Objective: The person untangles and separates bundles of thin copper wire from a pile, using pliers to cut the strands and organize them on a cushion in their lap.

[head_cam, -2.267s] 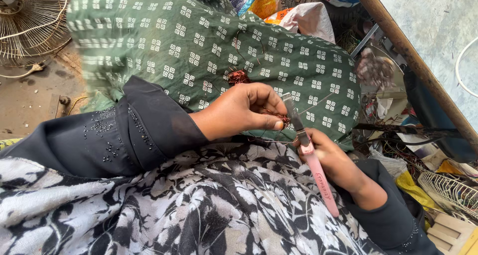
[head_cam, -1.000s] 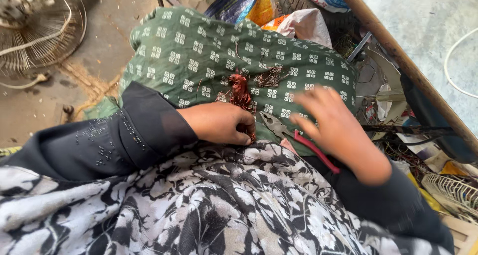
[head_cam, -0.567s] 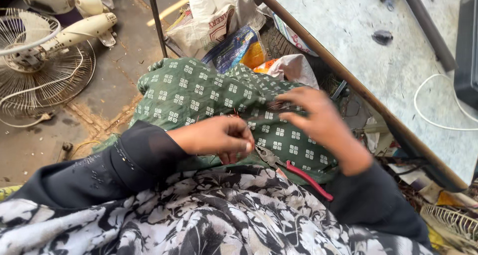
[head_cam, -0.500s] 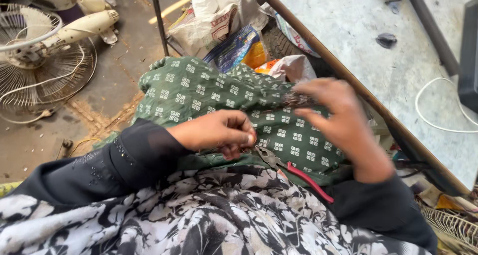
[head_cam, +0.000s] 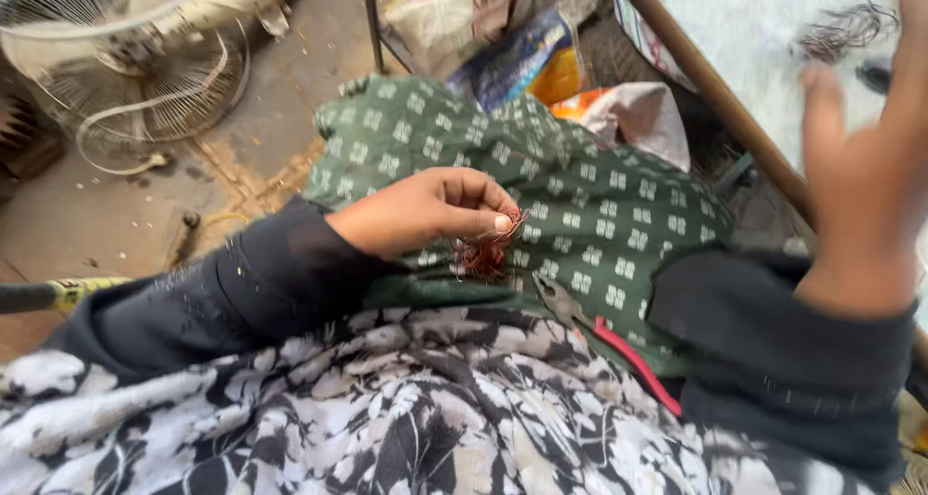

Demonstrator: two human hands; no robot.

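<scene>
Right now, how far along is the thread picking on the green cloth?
Done: a tuft of reddish threads is off the green cloth, pinched in the left hand. In hand: the right hand is raised, fingers spread, toward the table, where more loose threads lie. Left: the pinched tuft is not yet set down; the pink-handled tool lies on the lap.

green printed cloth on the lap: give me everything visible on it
The green cloth looks like soft woven fabric, dark green with a regular grid of small pale square motifs. It lies rumpled and folded over the lap, above a black-and-white floral garment. The left hand rests on it, fingers pinching a small reddish thread tangle against it. A red-handled tool lies at its lower edge. The right sleeve covers its right side.
</scene>
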